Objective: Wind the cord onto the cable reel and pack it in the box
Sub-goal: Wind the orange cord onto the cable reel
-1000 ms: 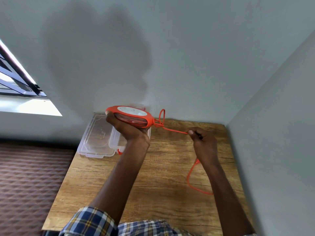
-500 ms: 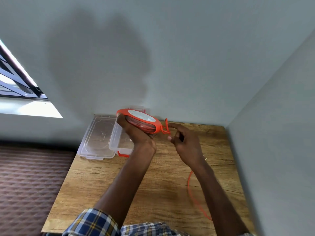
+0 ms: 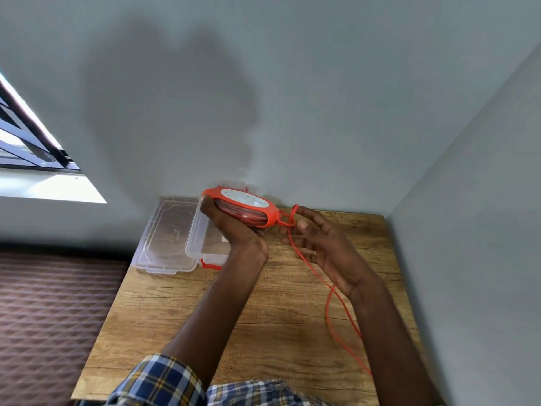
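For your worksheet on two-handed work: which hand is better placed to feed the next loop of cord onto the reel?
The right hand: its fingers are spread beside the cord where it leaves the reel. The left hand grips the reel.

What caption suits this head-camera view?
Left hand grips orange cable reel; cord trails past open right hand.
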Demonstrator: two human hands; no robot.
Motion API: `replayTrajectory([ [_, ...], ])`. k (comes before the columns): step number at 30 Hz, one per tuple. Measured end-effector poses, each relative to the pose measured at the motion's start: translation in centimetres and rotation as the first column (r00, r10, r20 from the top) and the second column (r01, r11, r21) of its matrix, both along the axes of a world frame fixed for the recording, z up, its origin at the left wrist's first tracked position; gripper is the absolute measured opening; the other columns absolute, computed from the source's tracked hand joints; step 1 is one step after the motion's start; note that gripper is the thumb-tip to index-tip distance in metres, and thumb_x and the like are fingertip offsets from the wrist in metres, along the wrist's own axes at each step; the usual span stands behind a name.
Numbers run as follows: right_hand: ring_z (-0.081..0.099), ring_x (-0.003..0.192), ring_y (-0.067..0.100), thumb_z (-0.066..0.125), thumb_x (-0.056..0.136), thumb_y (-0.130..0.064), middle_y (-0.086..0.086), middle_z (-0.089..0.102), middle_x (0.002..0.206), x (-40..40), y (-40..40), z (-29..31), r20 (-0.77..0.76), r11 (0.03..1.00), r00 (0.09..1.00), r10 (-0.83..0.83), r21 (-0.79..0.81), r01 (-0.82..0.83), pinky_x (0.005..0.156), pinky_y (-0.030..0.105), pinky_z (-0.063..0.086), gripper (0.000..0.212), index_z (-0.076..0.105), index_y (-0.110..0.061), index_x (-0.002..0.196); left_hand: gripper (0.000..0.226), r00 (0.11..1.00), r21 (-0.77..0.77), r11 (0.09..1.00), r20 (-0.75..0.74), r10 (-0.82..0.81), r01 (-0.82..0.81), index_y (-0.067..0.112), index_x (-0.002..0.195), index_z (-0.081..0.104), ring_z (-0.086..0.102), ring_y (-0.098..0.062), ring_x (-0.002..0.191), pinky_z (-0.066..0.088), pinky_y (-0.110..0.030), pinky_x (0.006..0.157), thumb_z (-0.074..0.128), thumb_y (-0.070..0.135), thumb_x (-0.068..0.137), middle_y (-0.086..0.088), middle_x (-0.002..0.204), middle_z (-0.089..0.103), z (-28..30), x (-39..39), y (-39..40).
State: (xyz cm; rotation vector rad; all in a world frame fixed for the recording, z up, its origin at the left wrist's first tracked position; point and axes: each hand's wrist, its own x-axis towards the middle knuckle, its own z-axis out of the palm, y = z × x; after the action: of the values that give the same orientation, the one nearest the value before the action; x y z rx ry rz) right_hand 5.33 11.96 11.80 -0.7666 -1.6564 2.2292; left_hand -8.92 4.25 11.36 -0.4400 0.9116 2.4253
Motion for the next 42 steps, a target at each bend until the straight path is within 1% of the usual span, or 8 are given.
replayTrajectory([
  [6, 0.073, 0.093, 0.018, 0.067, 0.078, -0.073, 0.005, 0.075, 0.098, -1.5, -0.9, 0.2, 0.118, 0.99, 0.987, -0.108, -0.077, 0.117, 0.079, 0.038, 0.048, 0.061, 0.07, -0.026, 0.116, 0.064, 0.999, -0.041, 0.999, -0.036, -0.032, 0.03, 0.031, 0.128, 0.066, 0.075, -0.023, 0.106, 0.054, -0.057, 0.105, 0.033, 0.077, 0.099, -0.004, 0.122, 0.076, 0.0, 0.7, 0.2],
  [13, 0.068, 0.073, 0.018, 0.065, 0.094, -0.053, 0.004, 0.073, 0.091, -1.1, -0.4, -0.3, 0.047, 0.939, 0.993, -0.105, -0.326, 0.115, 0.065, 0.033, 0.049, 0.032, 0.074, -0.023, 0.091, 0.069, 0.998, -0.042, 0.998, -0.04, -0.046, 0.044, 0.029, 0.135, 0.063, 0.074, -0.021, 0.104, 0.053, -0.058, 0.104, 0.033, 0.079, 0.097, -0.006, 0.127, 0.073, 0.0, 0.3, -0.1],
  [17, 0.067, 0.078, 0.021, 0.074, 0.088, -0.027, 0.008, 0.072, 0.105, -0.9, -0.3, -1.0, -0.008, 0.954, 0.997, -0.082, -0.29, 0.076, 0.058, 0.029, 0.047, 0.018, 0.071, -0.02, 0.105, 0.07, 0.998, -0.073, 0.996, -0.008, -0.06, 0.059, 0.029, 0.129, 0.067, 0.072, -0.028, 0.113, 0.054, -0.056, 0.102, 0.036, 0.08, 0.094, -0.006, 0.125, 0.075, 0.1, 0.0, -0.3],
  [21, 0.068, 0.08, 0.019, 0.077, 0.082, -0.017, 0.008, 0.074, 0.109, -0.9, 0.0, -1.7, -0.016, 0.975, 0.996, -0.084, -0.21, 0.078, 0.057, 0.026, 0.047, 0.041, 0.073, -0.018, 0.123, 0.072, 0.997, -0.074, 0.995, 0.0, -0.073, 0.072, 0.031, 0.135, 0.065, 0.067, -0.03, 0.121, 0.049, -0.06, 0.106, 0.035, 0.081, 0.094, -0.011, 0.138, 0.07, 0.2, 0.0, -0.4],
  [26, 0.07, 0.081, 0.012, 0.077, 0.088, -0.026, 0.002, 0.079, 0.109, -0.7, 0.1, -1.8, 0.099, 0.997, 0.992, -0.074, 0.028, 0.072, 0.054, 0.02, 0.042, 0.026, 0.08, -0.029, 0.114, 0.069, 0.996, -0.098, 0.991, 0.005, -0.092, 0.092, 0.03, 0.135, 0.065, 0.066, -0.03, 0.119, 0.057, -0.051, 0.094, 0.036, 0.079, 0.095, -0.011, 0.137, 0.07, -0.1, 0.5, -0.2],
  [31, 0.071, 0.074, 0.011, 0.075, 0.093, -0.023, 0.005, 0.08, 0.102, -0.4, 0.4, -1.4, 0.164, 0.99, 0.981, -0.108, 0.109, 0.091, 0.051, 0.021, 0.041, 0.016, 0.079, -0.018, 0.107, 0.076, 0.993, -0.102, 0.988, -0.017, -0.119, 0.117, 0.023, 0.143, 0.062, 0.068, -0.028, 0.115, 0.059, -0.042, 0.087, 0.036, 0.078, 0.096, -0.009, 0.129, 0.07, -0.1, 0.7, 0.0],
  [37, 0.072, 0.06, 0.019, 0.072, 0.096, -0.015, 0.01, 0.079, 0.088, -0.4, 0.3, -1.2, 0.173, 0.977, 0.971, -0.163, 0.167, 0.135, 0.04, 0.021, 0.039, 0.012, 0.069, -0.004, 0.1, 0.08, 0.985, -0.063, 0.984, -0.04, -0.169, 0.167, 0.02, 0.15, 0.056, 0.062, -0.035, 0.128, 0.057, -0.046, 0.092, 0.035, 0.077, 0.097, -0.015, 0.142, 0.065, -0.1, 0.9, 0.3],
  [42, 0.074, 0.059, 0.031, 0.071, 0.096, -0.009, 0.01, 0.074, 0.097, -0.3, 0.3, -1.5, 0.203, 0.895, 0.967, -0.151, 0.444, 0.047, 0.046, 0.029, 0.047, 0.013, 0.059, -0.012, 0.097, 0.08, 0.981, -0.039, 0.98, -0.001, -0.196, 0.196, 0.025, 0.143, 0.062, 0.066, -0.03, 0.115, 0.054, -0.052, 0.094, 0.032, 0.081, 0.093, -0.005, 0.119, 0.072, -0.1, 0.8, 0.2],
])
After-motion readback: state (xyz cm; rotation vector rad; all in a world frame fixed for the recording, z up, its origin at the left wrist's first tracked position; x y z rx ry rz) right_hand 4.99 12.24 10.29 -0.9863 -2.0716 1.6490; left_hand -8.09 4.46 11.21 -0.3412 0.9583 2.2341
